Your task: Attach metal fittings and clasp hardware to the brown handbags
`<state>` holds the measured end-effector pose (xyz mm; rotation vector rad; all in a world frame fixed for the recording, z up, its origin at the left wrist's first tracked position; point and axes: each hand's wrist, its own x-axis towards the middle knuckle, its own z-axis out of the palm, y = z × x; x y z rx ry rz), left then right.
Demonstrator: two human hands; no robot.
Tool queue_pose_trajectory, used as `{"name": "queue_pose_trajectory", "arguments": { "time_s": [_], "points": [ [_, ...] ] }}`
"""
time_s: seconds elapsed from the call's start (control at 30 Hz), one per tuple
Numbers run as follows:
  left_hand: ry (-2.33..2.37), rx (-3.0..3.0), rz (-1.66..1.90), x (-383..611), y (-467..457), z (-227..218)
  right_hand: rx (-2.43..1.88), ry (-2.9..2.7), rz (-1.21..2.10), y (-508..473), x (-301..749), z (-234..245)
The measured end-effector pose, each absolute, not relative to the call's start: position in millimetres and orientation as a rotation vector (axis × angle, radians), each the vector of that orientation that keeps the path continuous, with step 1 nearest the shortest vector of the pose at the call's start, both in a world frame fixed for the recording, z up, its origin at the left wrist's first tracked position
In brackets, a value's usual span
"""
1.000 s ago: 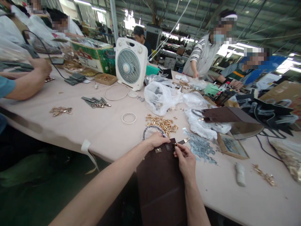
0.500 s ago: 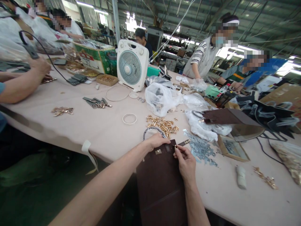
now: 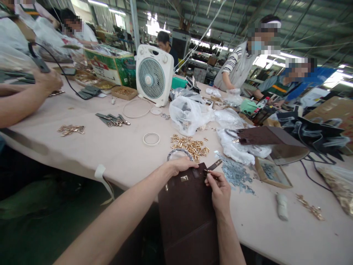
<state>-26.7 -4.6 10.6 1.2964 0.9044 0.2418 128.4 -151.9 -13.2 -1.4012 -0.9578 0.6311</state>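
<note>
Bag [image 3: 189,217], tray [image 3: 281,179] of apparently metal bits [image 3: 268,169]

No lettering can be read here! The rectangular green-and-white printed box [image 3: 110,68] shows a red printed mark [image 3: 100,65], too blurred to make out.

Small parts spread over the pale table [image 3: 129,158]!
There's the white fan [image 3: 154,75] standing well back, a white ring [image 3: 157,142] this side of it, a gold-coloured heap [image 3: 190,145] near that, blue-grey slips [image 3: 237,175] scattered beside an open tray [image 3: 271,180], and out right, a pale roll [image 3: 281,207] near a loose gold-coloured cluster [image 3: 310,207].
</note>
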Motion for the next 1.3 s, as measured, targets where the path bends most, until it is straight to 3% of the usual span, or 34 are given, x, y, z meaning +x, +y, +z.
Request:
{"name": "queue_pose_trajectory", "arguments": {
  "time_s": [1.3],
  "points": [
    [0.929,1.148,0.489,-24.9,-13.5,1.5,-1.573,-1.306,0.214,-148.3,113.9,-13.5]
  ]
}}
